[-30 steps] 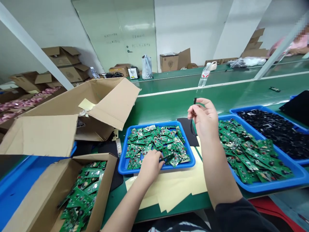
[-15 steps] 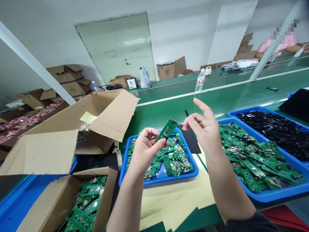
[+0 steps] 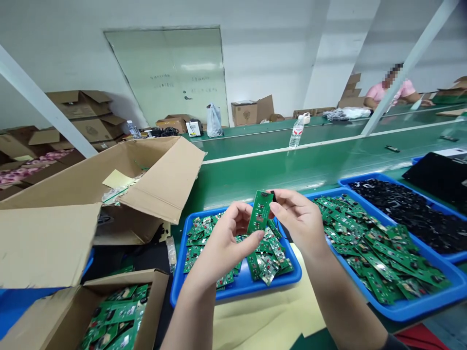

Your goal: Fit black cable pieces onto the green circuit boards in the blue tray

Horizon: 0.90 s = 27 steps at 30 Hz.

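Observation:
My left hand (image 3: 233,238) grips a green circuit board (image 3: 260,210) by its lower part, thumb in front, the board tilted nearly upright. My right hand (image 3: 301,218) is closed at the board's upper right edge, pinching a small black piece (image 3: 274,196) against or right beside it; whether the two touch is unclear. Below both hands stands a blue tray (image 3: 233,300) with many loose circuit boards (image 3: 268,260) in it.
To the right, a blue tray (image 3: 394,311) is heaped with circuit boards; another tray (image 3: 452,253) holds black parts (image 3: 397,214). At left are open cardboard boxes (image 3: 164,180), one with boards. A water bottle (image 3: 296,132) stands behind. A person in pink (image 3: 375,92) sits far right.
My right hand has come in left and down, its raised index finger now lowered, bringing the black piece to the board. The board has turned more upright. The view has shifted slightly.

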Each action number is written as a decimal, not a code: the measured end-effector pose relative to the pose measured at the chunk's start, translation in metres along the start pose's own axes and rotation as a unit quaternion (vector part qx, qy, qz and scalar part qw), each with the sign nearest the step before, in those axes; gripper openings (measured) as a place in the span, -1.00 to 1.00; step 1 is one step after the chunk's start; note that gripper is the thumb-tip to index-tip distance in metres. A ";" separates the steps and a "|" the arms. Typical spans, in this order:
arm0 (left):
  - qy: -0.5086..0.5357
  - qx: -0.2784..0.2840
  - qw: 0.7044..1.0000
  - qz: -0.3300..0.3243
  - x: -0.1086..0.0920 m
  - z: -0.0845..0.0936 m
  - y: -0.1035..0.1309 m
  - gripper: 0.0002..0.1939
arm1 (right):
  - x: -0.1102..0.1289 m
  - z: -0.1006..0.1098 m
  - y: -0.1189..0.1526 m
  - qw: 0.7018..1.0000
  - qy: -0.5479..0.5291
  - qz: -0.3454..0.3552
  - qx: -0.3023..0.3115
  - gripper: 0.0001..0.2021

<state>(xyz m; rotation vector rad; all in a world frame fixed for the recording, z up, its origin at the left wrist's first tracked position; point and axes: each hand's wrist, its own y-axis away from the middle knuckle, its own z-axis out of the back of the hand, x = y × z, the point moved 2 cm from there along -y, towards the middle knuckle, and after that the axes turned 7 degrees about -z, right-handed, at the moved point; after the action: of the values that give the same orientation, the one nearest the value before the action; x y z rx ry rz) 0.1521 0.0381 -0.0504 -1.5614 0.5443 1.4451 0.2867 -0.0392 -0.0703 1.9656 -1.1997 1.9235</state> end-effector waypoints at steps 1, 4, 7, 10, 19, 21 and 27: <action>-0.001 0.008 1.000 0.006 0.000 0.002 0.000 -0.79 | -0.001 -0.002 0.000 1.000 0.000 -0.003 0.009 -0.85; 0.028 0.017 0.999 0.037 0.002 0.005 -0.001 -0.64 | -0.006 -0.007 0.002 0.999 0.016 -0.013 0.033 -0.83; 0.047 0.032 0.997 0.058 0.005 0.006 -0.002 -0.53 | -0.010 -0.012 0.004 0.998 0.046 -0.020 0.049 -0.84; 0.040 0.042 0.996 0.064 0.005 0.008 -0.002 -0.61 | -0.012 -0.015 0.004 0.996 0.059 -0.015 0.061 -0.84; 0.030 -0.044 0.997 0.050 0.007 0.017 -0.006 -0.80 | -0.009 -0.013 0.005 0.993 0.084 0.032 0.072 -0.79; 0.017 -0.056 0.997 0.053 0.007 0.018 -0.006 -0.82 | -0.007 -0.012 0.006 0.988 0.119 0.060 0.082 -0.76; 0.046 -0.061 0.996 0.044 0.004 0.012 -0.009 -0.88 | 0.004 -0.013 0.009 0.959 0.205 0.158 0.114 -0.68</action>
<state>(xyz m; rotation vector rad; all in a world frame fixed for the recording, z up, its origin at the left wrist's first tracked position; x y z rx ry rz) 0.1533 0.0533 -0.0497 -1.7246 0.5946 1.5023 0.2709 -0.0394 -0.0678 1.4074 -1.2741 2.5684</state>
